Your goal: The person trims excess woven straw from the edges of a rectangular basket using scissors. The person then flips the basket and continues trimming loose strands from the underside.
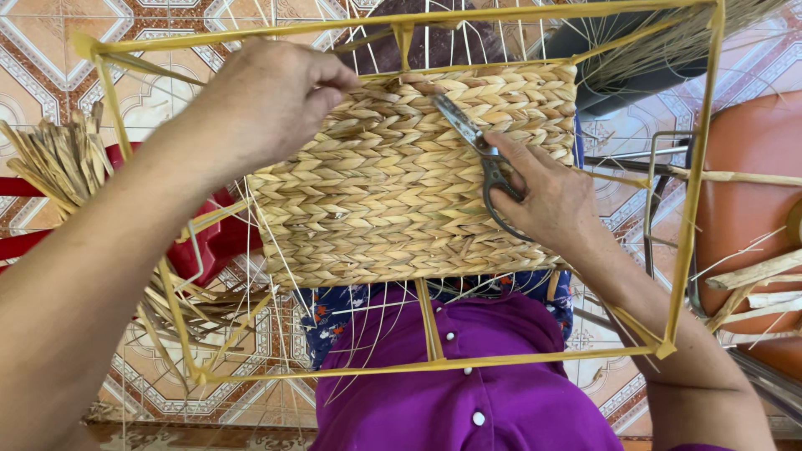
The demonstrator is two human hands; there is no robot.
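both hands are at work on the woven panel (393,184), a braided mat of pale straw-coloured fibre stretched inside a yellow wire frame (693,192) that rests over the lap of the person's purple buttoned shirt (468,384). left hand (267,100) is curled closed at the panel's far left corner, fingertips pinching the top row of braid just under the frame's far bar. right hand (547,196) is closed through the loops of grey metal scissors (476,150), whose blades lie nearly together, tips pointing to the far left and resting on the braid near the top edge, close to the left hand's pinch.

to do the trimming cleanly, i judge the pinch should hold the loose strand taut and lifted off the weave, so the blades meet only the stray end and not a working braid. keeping the tips flat and shallow against the surface would lessen the chance of nicking a plait.

a bundle of dry fibre strips (58,159) lies on a red plastic stool (205,242) at the left; patterned floor tiles (50,50) show below.
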